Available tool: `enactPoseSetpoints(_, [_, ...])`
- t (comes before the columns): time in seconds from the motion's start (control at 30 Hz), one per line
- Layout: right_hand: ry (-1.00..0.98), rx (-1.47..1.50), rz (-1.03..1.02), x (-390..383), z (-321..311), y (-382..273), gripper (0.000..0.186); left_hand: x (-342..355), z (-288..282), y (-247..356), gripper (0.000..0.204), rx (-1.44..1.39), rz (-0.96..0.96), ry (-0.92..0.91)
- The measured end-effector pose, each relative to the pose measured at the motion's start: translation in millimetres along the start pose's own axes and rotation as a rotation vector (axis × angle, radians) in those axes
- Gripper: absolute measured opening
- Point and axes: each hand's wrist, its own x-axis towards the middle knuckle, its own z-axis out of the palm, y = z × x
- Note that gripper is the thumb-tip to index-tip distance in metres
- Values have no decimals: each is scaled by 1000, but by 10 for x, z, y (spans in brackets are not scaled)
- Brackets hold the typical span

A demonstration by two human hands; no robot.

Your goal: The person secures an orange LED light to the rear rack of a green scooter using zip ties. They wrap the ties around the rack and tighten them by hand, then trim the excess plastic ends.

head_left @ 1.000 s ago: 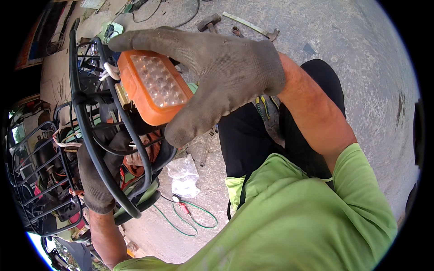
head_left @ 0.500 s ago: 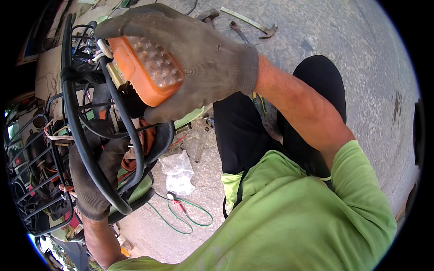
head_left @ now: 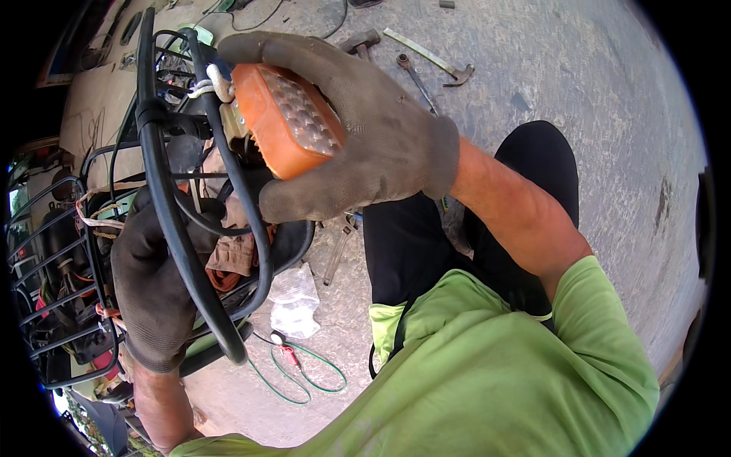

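Observation:
My right hand (head_left: 373, 122), in a dark work glove, spans an orange lamp (head_left: 285, 152) with a clear studded lens. Fingers lie along its far side and the thumb along its near side, closed loosely round it. The lamp sits on a metal bracket beside a black tubular rack (head_left: 177, 228), where a white cord (head_left: 219, 82) is looped round a bar. Behind the bars is my left hand (head_left: 156, 289), also gloved. Its fingers curl inward, partly covered by the tubes, and what they hold cannot be made out. Near them hangs a brownish cloth (head_left: 232, 255).
On the concrete beyond my right hand lie a hammer (head_left: 359, 42), a claw hammer (head_left: 460, 75) and a wrench (head_left: 417, 80). An adjustable wrench (head_left: 336, 257), a clear plastic bag (head_left: 293, 305) and a green cable (head_left: 329, 364) lie nearer. Another wire rack (head_left: 61, 305) stands left.
The rack, lamp and both hands sit further right in view. My right fingers and thumb look straighter and looser round the lamp, whose lens shows more edge-on. My left hand stays behind the bars.

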Motion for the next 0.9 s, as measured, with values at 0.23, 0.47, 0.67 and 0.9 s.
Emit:
enactPoseSetpoints(0.23, [-119,446,316,2,32,-113,106,116,-208,-130,14,-303,-242,-152])
enactPoseSetpoints(0.47, [-104,706,354,-23,76,-52,122,471,-372,-22,26,-105,-131,-183])
enactPoseSetpoints(0.67, [-76,837,305,8,200,-107,125,547,-288,-224,29,-344,-28,-227])
enactPoseSetpoints(0.9, [-102,755,282,20,162,-97,130,523,-205,-144,27,-445,-150,-205])
